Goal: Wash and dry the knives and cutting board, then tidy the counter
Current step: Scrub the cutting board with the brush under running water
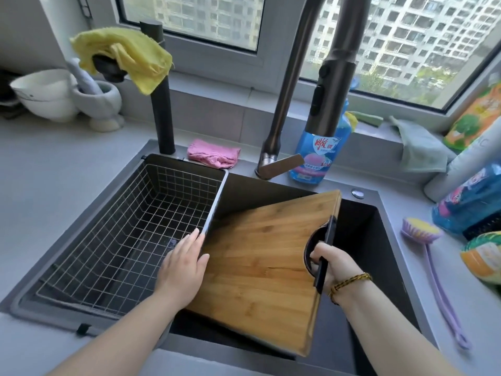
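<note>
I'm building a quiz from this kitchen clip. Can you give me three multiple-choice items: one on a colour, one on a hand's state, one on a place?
1. The cloth draped over the dark tap is: A yellow; B pink; C white.
2. The right hand: A lies flat and open; B grips the black handle of the cutting board; C hangs idle.
3. The pink cloth lies: A on the cutting board; B over the dark tap; C on the counter behind the sink.
Answers: 1 A, the draped cloth is plainly yellow; 2 B, its fingers curl round the handle; 3 C, it lies on the counter at the sink's back edge.
</note>
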